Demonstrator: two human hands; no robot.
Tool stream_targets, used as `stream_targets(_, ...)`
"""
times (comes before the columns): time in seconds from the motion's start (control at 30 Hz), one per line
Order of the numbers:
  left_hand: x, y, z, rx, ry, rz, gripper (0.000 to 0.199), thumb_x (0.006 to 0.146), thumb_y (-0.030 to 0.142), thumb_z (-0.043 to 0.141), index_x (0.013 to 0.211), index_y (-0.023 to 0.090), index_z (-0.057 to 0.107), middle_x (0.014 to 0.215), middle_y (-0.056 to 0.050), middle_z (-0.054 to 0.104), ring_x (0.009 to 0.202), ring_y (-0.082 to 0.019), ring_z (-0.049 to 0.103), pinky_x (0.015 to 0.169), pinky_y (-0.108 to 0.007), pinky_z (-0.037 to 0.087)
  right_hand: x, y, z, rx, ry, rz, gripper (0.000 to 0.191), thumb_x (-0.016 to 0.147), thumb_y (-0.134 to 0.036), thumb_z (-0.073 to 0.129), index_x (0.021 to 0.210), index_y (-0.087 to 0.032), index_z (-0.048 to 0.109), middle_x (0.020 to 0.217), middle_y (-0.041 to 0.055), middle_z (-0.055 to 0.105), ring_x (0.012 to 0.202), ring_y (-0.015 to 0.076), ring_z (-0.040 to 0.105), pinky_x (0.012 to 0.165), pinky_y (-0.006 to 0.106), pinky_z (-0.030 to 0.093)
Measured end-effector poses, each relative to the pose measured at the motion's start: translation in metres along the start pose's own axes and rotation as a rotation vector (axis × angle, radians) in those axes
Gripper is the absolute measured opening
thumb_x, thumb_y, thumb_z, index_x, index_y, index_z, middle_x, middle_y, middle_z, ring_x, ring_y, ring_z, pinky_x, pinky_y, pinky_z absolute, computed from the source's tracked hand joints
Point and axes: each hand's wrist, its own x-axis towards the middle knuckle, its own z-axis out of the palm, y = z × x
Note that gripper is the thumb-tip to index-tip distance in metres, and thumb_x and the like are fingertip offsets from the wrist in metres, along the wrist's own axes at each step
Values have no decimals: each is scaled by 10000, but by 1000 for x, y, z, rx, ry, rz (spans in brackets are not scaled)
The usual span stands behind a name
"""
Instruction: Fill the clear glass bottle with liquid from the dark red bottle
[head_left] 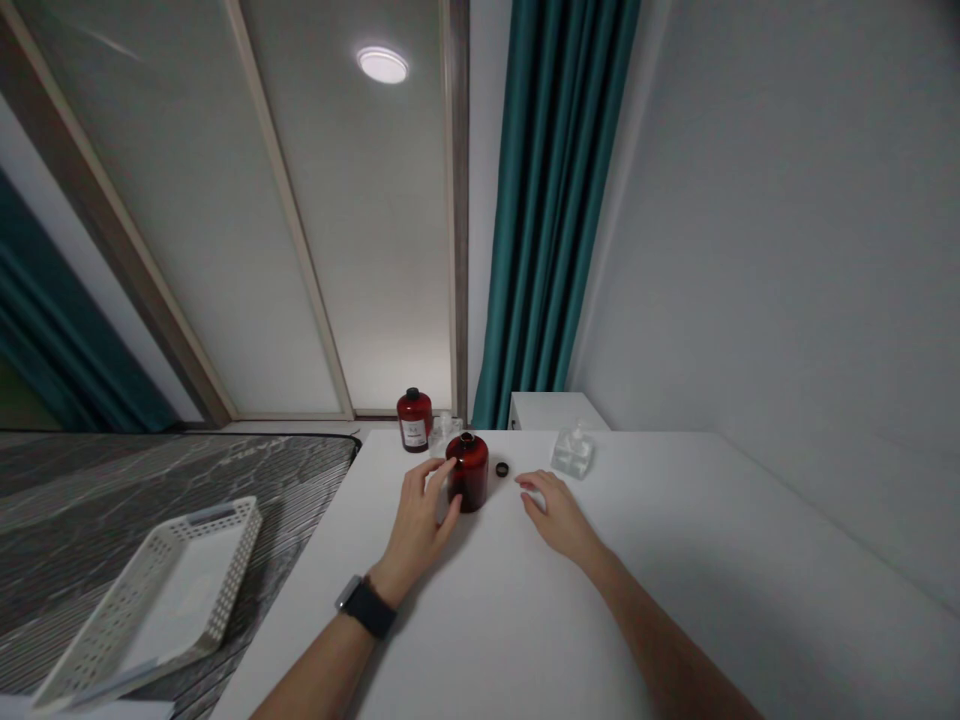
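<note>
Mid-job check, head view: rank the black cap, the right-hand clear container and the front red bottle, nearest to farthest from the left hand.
From the left hand:
1. Front red bottle: right at its fingers.
2. Black cap: on the table, just right of that bottle.
3. Clear container: farther right, beyond the cap.

The left forearm point(319, 668) slants forward and inward from the bottom edge, its hand point(421, 510) back upward, with the thumb and forefinger apart in a loose curve. The right forearm point(649, 625) reaches in from the lower right, bare and angled inward, and the right hand point(559, 515) is unclenched, fingers bent and pointing left, a gap between thumb and forefinger. Both hands stand apart.
</note>
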Motion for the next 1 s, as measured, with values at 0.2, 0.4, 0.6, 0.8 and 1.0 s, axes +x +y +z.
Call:
stream_targets(0.2,-9,20,-7,-75,-40,86,421,899,139,531,1302,256,518,1223,-113,565,1131,-279,558,954,-465,506,6,16,-15,-30,133,32,186,897,-195,498,988,-214,660,853,51,656,807,219,611,808,373,498)
stream_targets(0.4,-12,25,-3,-99,-98,151,292,918,125,499,1177,243,563,1126,-94,591,1049,-247,592,878,-398,538,11,47,-31,-76,368,138,176,894,-272,487,997,-201,612,864,55,602,750,209,559,720,343,490)
stream_targets(0.6,-11,21,-1,-141,-124,133,269,918,135,503,1146,238,599,1127,-91,595,1052,-238,617,890,-379,550,13,78,-33,-112,508,209,300,844,-294,554,1122,-181,567,1083,129,583,1003,279,560,904,455,482)
stream_targets(0.8,-11,21,-2,-168,-151,156,253,912,145,510,1123,235,614,1120,-91,611,1030,-227,649,871,-338,567,16,97,-32,-119,465,252,454,772,-327,662,1194,-195,557,1308,169,568,1274,346,476,1085,573,340)
stream_targets(1.0,-12,22,-1,-174,-174,168,236,913,158,511,1105,226,630,1116,-92,624,1025,-223,662,866,-315,570,15,101,-37,-67,401,312,448,762,-330,657,1186,-218,568,1317,137,610,1255,331,524,1067,543,372)
